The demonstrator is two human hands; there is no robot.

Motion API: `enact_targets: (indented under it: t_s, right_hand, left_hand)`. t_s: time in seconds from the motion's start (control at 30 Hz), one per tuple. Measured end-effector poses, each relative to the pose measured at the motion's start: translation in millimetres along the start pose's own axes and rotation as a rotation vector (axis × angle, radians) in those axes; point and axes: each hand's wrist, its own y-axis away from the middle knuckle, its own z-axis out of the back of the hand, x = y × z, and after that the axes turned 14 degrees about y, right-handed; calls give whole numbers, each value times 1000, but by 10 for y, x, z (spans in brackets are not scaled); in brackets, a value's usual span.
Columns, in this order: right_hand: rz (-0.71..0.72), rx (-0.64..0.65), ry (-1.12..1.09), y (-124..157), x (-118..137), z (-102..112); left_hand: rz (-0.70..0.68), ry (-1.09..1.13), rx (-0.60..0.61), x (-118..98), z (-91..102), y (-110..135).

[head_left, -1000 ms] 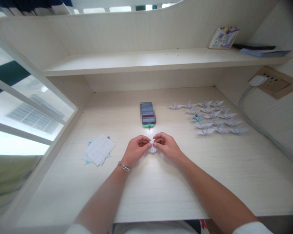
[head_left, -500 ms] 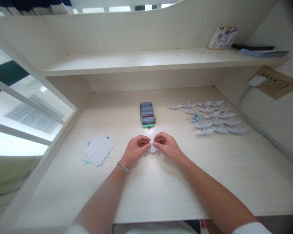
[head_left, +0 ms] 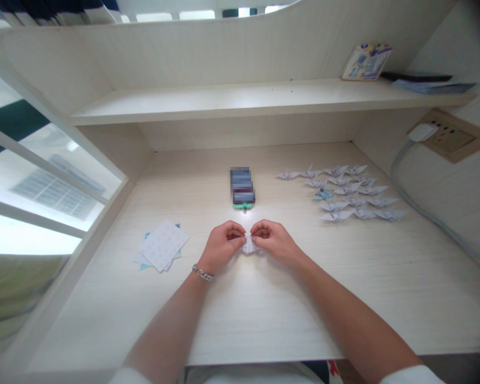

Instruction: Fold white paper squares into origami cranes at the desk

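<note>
A small piece of white patterned origami paper [head_left: 248, 246] is held between my two hands near the middle of the desk. My left hand [head_left: 226, 242], with a chain bracelet [head_left: 202, 272] at its wrist, pinches the paper's left side between thumb and fingers. On the other side my right hand [head_left: 274, 240] grips it in the same way. The fingers hide part of the paper, so its exact folds cannot be made out. Just beyond the hands lies a phone [head_left: 242, 186] with a green lower edge, its screen blurred.
Several folded paper cranes [head_left: 350, 188] stand in rows at the back right, one of them blue [head_left: 323, 194]. A stack of square paper sheets [head_left: 164, 246] lies at left. A cable [head_left: 424, 213] runs from the wall socket [head_left: 456, 134] down the right side. Above is a shelf [head_left: 208, 101].
Both hands have shifted very slightly toward me, still pinching the paper, and a little more of it shows between the thumbs. Everything else stays in place.
</note>
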Motion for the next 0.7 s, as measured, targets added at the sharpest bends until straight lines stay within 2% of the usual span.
enact_targets:
  t_s: [0.23, 0.5, 0.7]
  right_hand:
    - [-30, 38, -66, -13, -11, 81]
    - [11, 20, -70, 21, -10, 3]
    - [11, 13, -71, 16, -1, 36]
  left_hand:
    - [38, 44, -5, -25, 37, -3]
    - [2, 4, 21, 21, -17, 18]
    - [47, 71, 38, 0, 9, -10]
